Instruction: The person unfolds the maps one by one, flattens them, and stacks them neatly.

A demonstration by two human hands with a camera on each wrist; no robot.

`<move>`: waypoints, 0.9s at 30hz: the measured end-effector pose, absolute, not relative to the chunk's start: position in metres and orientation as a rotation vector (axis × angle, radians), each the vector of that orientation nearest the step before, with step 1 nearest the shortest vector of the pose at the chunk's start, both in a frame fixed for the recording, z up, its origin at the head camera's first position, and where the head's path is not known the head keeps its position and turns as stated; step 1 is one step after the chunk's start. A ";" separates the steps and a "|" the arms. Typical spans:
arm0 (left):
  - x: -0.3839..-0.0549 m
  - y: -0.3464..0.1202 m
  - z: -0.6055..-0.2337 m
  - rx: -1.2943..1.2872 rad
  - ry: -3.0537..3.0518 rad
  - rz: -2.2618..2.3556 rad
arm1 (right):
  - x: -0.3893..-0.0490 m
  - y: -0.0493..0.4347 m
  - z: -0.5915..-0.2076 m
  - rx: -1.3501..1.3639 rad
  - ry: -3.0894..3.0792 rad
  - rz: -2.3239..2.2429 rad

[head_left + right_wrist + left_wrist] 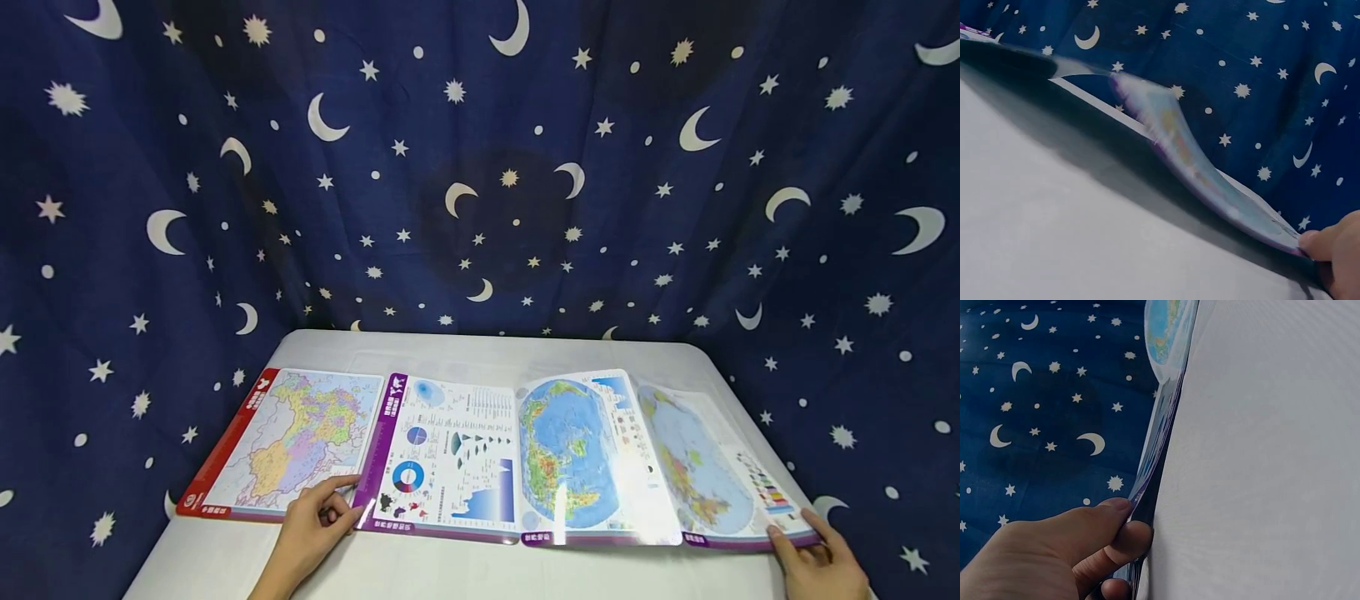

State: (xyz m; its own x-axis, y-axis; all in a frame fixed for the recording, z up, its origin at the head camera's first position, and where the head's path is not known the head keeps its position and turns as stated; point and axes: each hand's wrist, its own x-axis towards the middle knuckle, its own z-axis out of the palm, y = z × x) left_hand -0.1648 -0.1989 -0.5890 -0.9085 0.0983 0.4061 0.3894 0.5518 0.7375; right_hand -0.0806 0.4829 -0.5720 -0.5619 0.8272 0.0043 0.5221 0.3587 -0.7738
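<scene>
A purple-edged fold-out map (pixel 487 462) stretches across the table as several joined panels. At its left end, my left hand (pixel 315 521) pinches the lower edge of the chart panel between thumb and fingers. My right hand (pixel 823 560) grips the lower corner of the rightmost world-map panel (pixel 697 458). In the right wrist view, that fold-out (pixel 1179 150) bends up off the table toward the right thumb (pixel 1313 244). The left wrist view shows the left thumb (pixel 1116 505) on the panel's edge, seen nearly side-on.
A red-edged map sheet (pixel 300 446) lies at the left, its right side close to the chart panel. The white table (pixel 450 354) has rounded back corners. A dark blue curtain (pixel 480 150) with moons and stars hangs behind and along both sides.
</scene>
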 end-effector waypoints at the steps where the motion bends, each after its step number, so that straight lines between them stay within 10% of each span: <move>1: -0.165 -0.199 -0.589 -0.397 -2.477 -1.290 | -0.080 0.485 -0.572 -1.182 -2.242 1.024; 27: -0.166 -0.200 -0.586 -0.331 -2.474 -1.382 | -0.072 0.499 -0.577 -1.252 -2.468 0.835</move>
